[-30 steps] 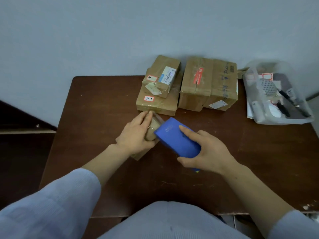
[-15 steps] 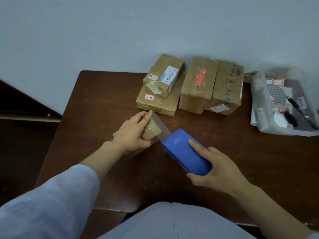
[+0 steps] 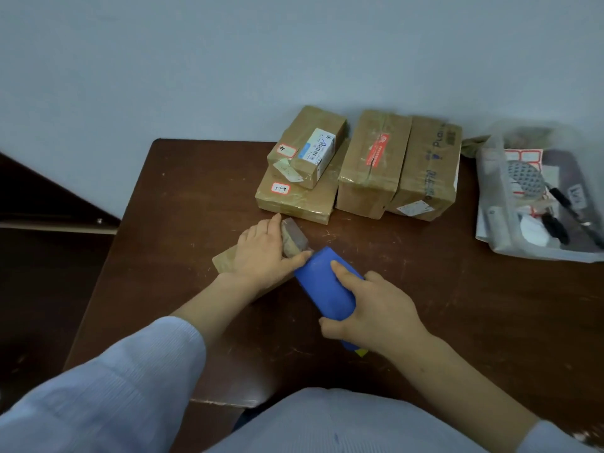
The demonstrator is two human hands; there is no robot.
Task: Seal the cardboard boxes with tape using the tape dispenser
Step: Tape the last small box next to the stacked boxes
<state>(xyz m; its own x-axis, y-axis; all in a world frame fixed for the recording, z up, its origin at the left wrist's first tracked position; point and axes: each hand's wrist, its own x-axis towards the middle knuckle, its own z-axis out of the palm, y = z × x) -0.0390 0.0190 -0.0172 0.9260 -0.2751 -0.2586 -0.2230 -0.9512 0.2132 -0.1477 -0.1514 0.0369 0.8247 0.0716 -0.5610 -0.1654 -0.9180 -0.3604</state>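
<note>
Two hands on job. Left hand (image 3: 261,253) flat on small box (image 3: 225,258) at bench (image 3: 196,191) centre, fingers (image 3: 274,223) straight, pinning it against tape pull. Right hand (image 3: 376,315) wraps dispenser (image 3: 323,289), forefinger along top, nose at box's near end; judged laying tape. Four taped boxes (image 3: 372,161) parked by wall.

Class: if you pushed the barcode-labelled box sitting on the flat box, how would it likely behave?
The barcode-labelled box sits askew atop the flat box, so a push would probably slide it off. Its shiny tape wrap suggests a slippery surface. Its crisp edges suggest it stays stiff.
</note>
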